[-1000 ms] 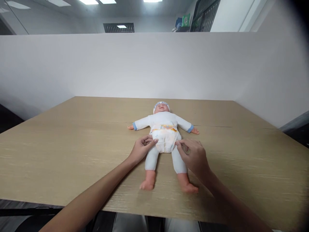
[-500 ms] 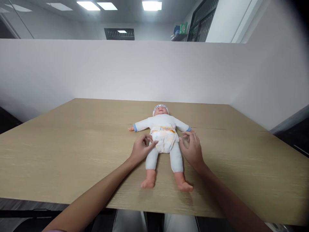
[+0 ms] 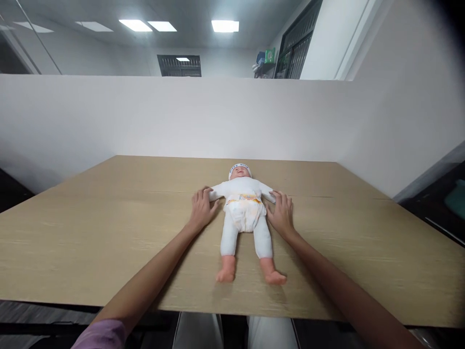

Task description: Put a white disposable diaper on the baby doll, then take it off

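Note:
A baby doll (image 3: 242,186) lies on its back on the wooden table, its head toward the far side and its bare feet toward me. It wears a white long-sleeved outfit, a white headband and a white diaper (image 3: 246,214) with an orange patterned waistband. My left hand (image 3: 203,207) rests over the end of the doll's arm on the left, fingers extended and thumb apart. On the other side my right hand (image 3: 282,210) lies over the end of the other arm, its thumb beside the diaper. Both doll hands are hidden under mine.
The wooden table (image 3: 109,242) spreads out to both sides of the doll. A white partition (image 3: 232,116) rises behind its far edge. Dark items (image 3: 439,203) stand beyond the right side. My legs (image 3: 199,332) are below the front edge.
Both hands have left the sides of the diaper. The left moved out and up to the doll's arm; the right shifted slightly, fingers now over the other arm. The camera view tilted up a little.

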### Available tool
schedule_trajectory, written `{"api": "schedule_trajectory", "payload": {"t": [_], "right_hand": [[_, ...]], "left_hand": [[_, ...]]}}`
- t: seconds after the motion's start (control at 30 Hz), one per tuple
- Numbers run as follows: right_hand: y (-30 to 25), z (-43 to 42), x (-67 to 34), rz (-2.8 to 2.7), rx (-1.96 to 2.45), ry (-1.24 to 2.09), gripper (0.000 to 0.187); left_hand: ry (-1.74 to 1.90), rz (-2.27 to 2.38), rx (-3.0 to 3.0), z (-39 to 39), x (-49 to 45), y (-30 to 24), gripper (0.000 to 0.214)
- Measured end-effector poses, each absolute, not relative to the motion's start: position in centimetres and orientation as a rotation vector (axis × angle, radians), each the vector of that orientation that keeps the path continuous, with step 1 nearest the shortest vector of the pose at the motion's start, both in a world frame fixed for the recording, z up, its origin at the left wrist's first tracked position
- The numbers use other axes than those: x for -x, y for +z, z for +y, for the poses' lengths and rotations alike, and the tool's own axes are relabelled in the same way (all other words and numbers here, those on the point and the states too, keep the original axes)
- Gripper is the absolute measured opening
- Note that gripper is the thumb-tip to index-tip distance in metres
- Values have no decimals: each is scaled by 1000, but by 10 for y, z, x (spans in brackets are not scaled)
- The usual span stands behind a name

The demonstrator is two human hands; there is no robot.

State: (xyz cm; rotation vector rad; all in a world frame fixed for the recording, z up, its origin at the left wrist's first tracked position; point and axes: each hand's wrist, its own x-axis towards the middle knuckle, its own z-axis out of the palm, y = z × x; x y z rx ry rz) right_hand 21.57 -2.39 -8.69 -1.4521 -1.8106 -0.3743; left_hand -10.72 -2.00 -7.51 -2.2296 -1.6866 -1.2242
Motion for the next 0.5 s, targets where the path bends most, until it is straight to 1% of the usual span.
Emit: {"api": "schedule_trajectory", "payload": {"t": [0.1, 0.33, 0.5], "right_hand": [[-84, -2, -214, -1894, 1491, -383, 46], [-94, 24, -219, -1884, 1570, -355, 54], [-96, 25, -223, -1901, 1623, -353, 52]], "left_hand": [[-1082, -1746, 2283, 2, 108, -76, 54], [-1046, -1842, 2287, 20, 107, -78, 51], [-898, -1878, 2265, 21, 108, -79, 54]]}}
